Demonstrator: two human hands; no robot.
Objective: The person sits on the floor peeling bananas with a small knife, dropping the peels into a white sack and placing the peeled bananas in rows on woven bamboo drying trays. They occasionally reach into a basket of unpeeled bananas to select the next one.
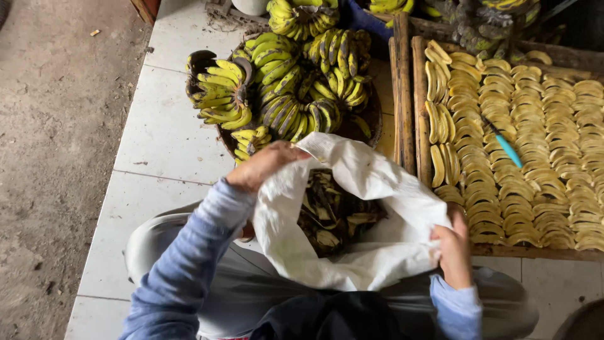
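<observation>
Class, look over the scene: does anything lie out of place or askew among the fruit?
One thing: a teal-handled knife lies slanted across the neat rows of peeled yellow banana halves in the wooden drying tray. It is the only non-fruit item there and crosses the rows.

Top banana bunches [302,16] cut off; sack [352,214] hides peels' depth.

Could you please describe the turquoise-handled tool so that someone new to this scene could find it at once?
Start at the wooden tray on the right, filled with rows of peeled yellow banana slices. The turquoise-handled tool lies slanted on top of the slices near the tray's middle. It is the only blue, straight thing among curved yellow pieces.
</observation>
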